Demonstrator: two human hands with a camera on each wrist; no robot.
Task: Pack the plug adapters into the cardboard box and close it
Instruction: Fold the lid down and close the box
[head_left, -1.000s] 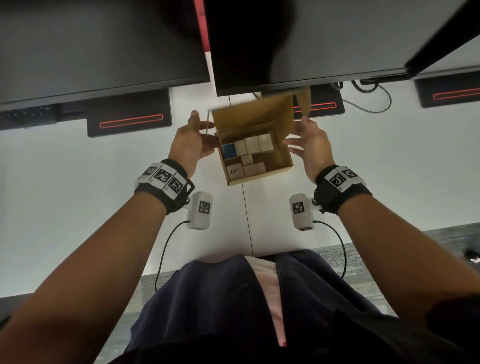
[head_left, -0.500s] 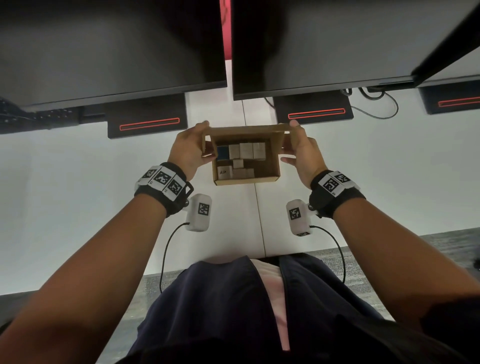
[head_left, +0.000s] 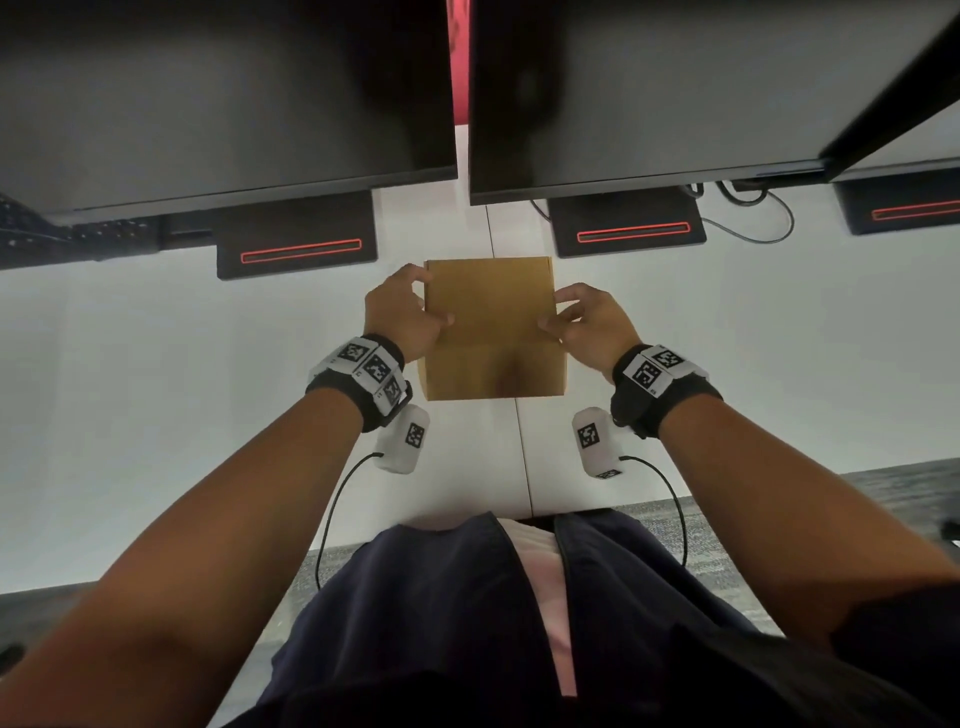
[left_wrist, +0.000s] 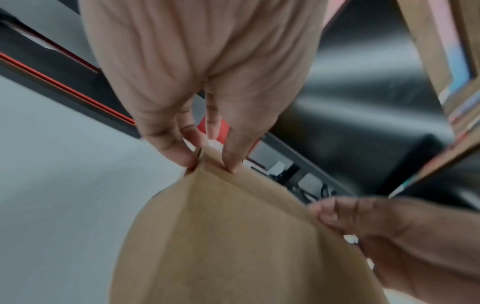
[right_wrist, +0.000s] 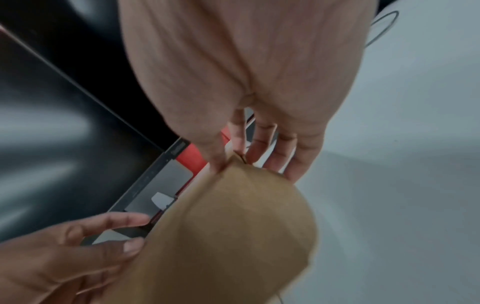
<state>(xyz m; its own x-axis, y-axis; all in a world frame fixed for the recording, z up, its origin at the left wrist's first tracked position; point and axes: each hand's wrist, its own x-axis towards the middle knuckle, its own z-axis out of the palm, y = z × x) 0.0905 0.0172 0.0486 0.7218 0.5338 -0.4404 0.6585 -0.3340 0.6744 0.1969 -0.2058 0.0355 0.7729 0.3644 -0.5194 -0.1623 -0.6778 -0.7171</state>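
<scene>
The brown cardboard box (head_left: 491, 322) sits on the white desk (head_left: 156, 415) with its lid folded down over the top. The plug adapters inside are hidden. My left hand (head_left: 410, 312) pinches the lid's left edge near the far corner, seen close in the left wrist view, where thumb and fingers (left_wrist: 233, 156) nip the cardboard (left_wrist: 233, 236). My right hand (head_left: 576, 317) pinches the lid's right edge. In the right wrist view its fingertips (right_wrist: 218, 162) clamp the lid's corner (right_wrist: 233, 226).
Two dark monitors (head_left: 223, 93) (head_left: 649, 88) hang over the far side of the desk. Their black bases (head_left: 296, 244) (head_left: 628, 228) with red strips stand just behind the box. A cable (head_left: 758, 218) loops at the far right. A desk seam (head_left: 522, 457) runs under the box.
The lid has swung down from upright and now covers the box, hiding the adapters. Both hands followed it down, staying on the lid's side edges.
</scene>
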